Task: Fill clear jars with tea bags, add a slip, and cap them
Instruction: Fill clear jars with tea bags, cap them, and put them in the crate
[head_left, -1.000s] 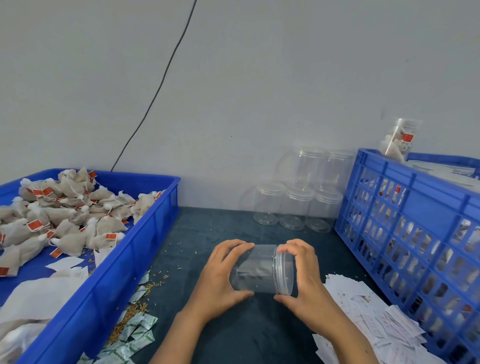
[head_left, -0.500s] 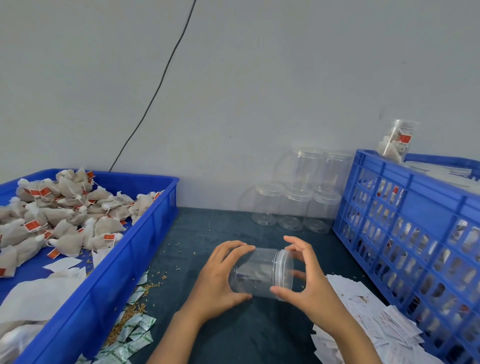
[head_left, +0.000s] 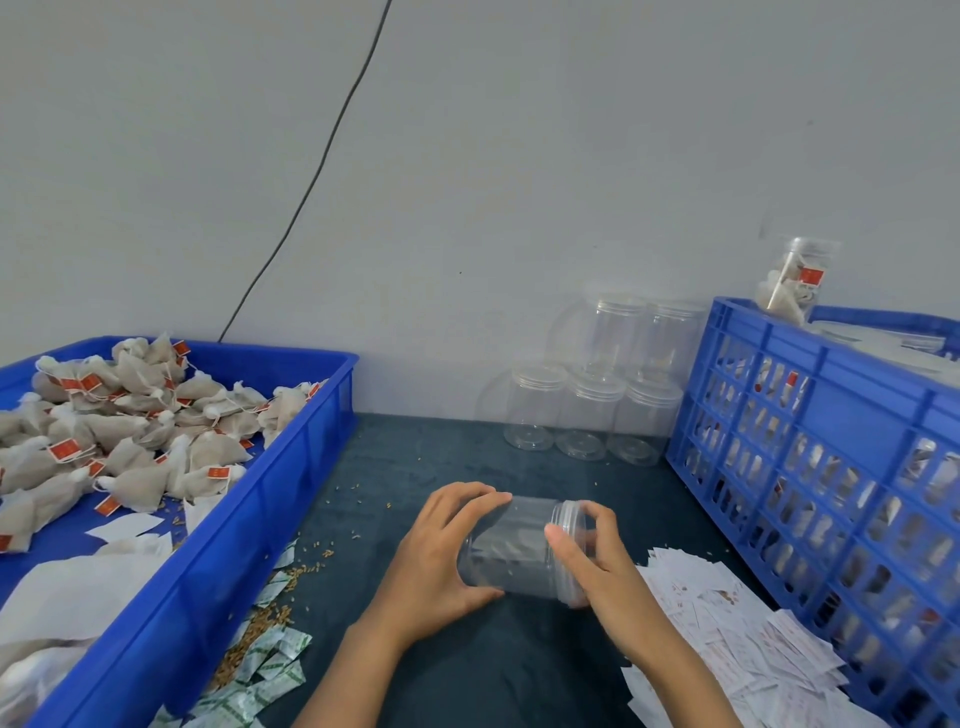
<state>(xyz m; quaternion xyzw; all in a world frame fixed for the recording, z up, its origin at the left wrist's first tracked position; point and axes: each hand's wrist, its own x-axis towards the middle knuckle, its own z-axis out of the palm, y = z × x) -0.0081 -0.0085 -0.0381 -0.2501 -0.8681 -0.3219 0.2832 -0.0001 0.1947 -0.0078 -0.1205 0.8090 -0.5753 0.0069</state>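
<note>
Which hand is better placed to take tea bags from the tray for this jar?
The left hand. It grips the jar on the side nearer the tea bags in the tray. The right hand has its grip at the jar's mouth end and could probably steady the jar alone.

My left hand (head_left: 441, 566) grips a clear plastic jar (head_left: 511, 553) lying on its side. My right hand (head_left: 597, 558) holds its clear lid (head_left: 571, 556), beside scattered white paper slips (head_left: 727, 623).

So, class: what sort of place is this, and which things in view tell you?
Probably a small hand-packing workstation for tea. A blue tray holds loose tea bags, empty capped clear jars are stacked by the wall, and printed slips lie beside a blue crate of filled jars.
</note>
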